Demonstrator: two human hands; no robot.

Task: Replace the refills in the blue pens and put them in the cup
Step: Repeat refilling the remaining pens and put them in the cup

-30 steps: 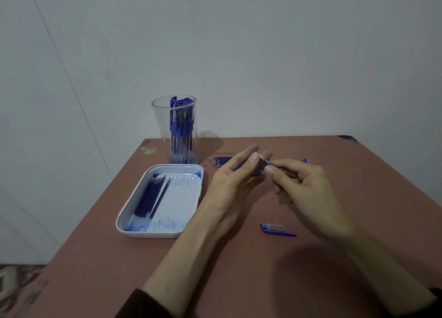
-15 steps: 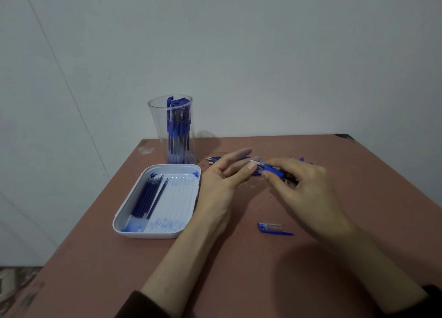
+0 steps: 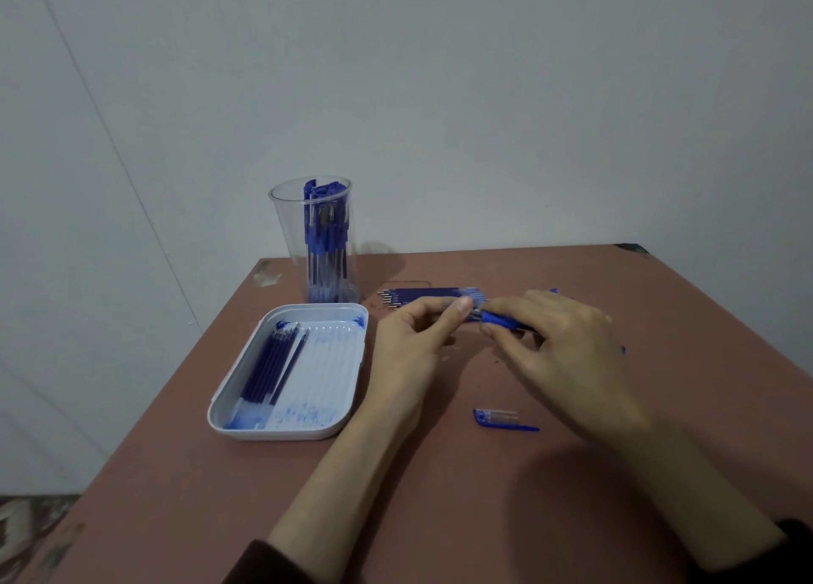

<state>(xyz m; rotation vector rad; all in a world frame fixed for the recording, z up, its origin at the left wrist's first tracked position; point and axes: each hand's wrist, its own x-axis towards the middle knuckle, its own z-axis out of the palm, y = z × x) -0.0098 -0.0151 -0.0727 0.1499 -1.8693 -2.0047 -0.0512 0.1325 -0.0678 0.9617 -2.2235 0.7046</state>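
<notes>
At frame centre, the left hand (image 3: 413,337) is pinching one end of a blue pen (image 3: 497,318) while the right hand (image 3: 558,350) is gripping its blue section. Reassembly is likely going on; next, the cap (image 3: 501,418) lying lower right of centre needs fitting, before the cup (image 3: 292,249), upper left.

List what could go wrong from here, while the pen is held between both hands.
1. The pen is held only between the fingers of the left hand and right hand. It could slip and scatter the loose refills just behind.
2. The cap lies loose on the table near the right wrist, so a sweep might knock it away.
3. The tray shows blue smears, so ink may stain the fingers.
</notes>
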